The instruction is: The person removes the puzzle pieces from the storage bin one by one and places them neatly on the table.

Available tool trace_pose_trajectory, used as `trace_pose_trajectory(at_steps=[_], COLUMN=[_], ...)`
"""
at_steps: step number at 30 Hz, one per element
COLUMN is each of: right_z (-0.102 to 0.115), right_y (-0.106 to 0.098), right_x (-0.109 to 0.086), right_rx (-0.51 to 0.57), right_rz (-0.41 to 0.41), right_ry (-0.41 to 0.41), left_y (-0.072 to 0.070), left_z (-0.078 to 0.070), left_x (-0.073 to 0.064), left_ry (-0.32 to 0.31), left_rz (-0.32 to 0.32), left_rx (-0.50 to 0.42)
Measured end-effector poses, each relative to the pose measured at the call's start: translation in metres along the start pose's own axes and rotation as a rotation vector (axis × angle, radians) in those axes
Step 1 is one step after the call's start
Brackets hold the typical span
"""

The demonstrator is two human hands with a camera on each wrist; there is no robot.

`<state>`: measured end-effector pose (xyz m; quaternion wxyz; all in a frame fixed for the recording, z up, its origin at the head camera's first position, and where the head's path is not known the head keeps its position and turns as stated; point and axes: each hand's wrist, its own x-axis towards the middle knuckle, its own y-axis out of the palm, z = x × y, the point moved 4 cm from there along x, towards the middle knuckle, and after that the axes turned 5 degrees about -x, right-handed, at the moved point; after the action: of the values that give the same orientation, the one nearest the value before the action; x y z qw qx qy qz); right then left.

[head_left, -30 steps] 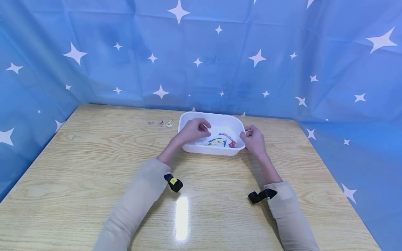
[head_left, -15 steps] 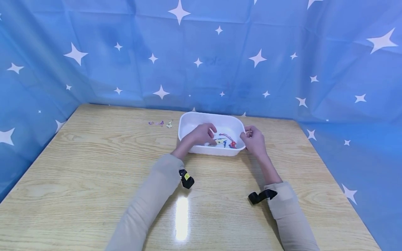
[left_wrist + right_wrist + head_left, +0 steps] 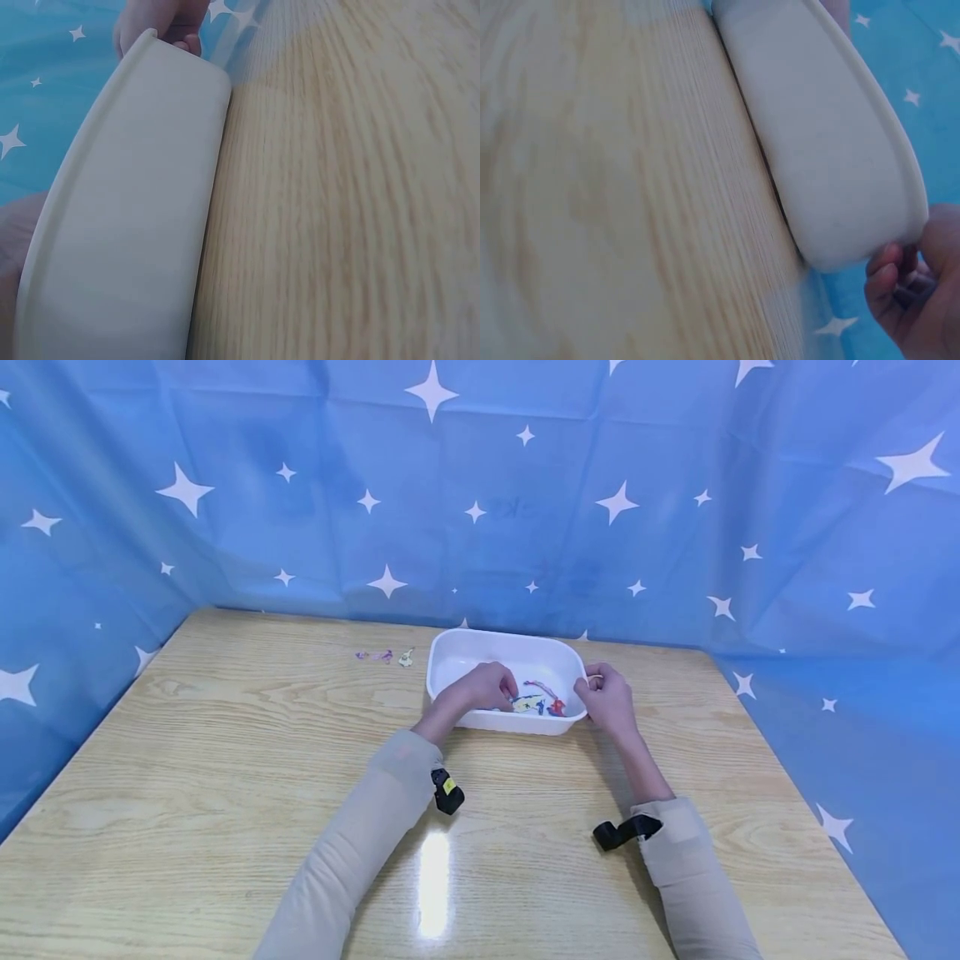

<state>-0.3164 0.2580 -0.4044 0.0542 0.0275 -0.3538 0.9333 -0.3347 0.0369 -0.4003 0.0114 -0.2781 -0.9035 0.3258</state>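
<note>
Inside the white plastic basin (image 3: 510, 723), my left hand (image 3: 480, 687) reaches down over the near rim. Its fingertips pinch the left end of a small yellow-and-blue piece (image 3: 529, 702), partly hidden by the fingers. Just right of that lies a red piece (image 3: 557, 707) with a thin pinkish strand running from it. My right hand (image 3: 609, 697) grips the basin's right rim between thumb and curled fingers; the right wrist view shows this hand (image 3: 922, 289) at the basin's corner. In the left wrist view the basin wall (image 3: 127, 187) hides the left fingertips.
On the wooden table (image 3: 225, 760), a small purple-pink piece (image 3: 375, 655) and a pale yellow-green piece (image 3: 406, 657) lie left of the basin. A blue curtain with white stars (image 3: 480, 468) hangs behind the table's far edge.
My left hand has moved right and down into the basin, and its fingers have closed at the yellow-and-blue piece. My right hand has kept its grip on the rim.
</note>
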Motion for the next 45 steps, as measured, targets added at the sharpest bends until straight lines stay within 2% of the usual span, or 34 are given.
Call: trace_pose_trajectory(at_steps=[6,11,18,26,35,45], right_z=[0.000,0.000,0.001,0.002,0.001,0.002], right_y=[0.000,0.000,-0.001,-0.001,-0.001,-0.002], right_x=[0.001,0.001,0.000,0.000,-0.001,-0.002], right_rx=[-0.001,-0.001,0.004,0.008,-0.006,0.016], right_rz=[-0.008,-0.013,-0.007,-0.010,0.002,-0.010], right_ry=[-0.002,-0.004,0.002,0.015,0.010,-0.019], left_y=[-0.001,-0.002,-0.008,-0.027,-0.051,-0.079], left_z=[0.001,0.001,-0.003,-0.012,-0.008,0.009], left_x=[0.001,0.001,-0.004,-0.012,-0.027,-0.047], left_ry=[0.013,0.049,0.073,0.123,0.146,0.086], left_rz=[0.016,0.024,0.006,-0.092,-0.204,-0.331], left_rx=[0.020,-0.008,-0.177,-0.294,-0.416,-0.518])
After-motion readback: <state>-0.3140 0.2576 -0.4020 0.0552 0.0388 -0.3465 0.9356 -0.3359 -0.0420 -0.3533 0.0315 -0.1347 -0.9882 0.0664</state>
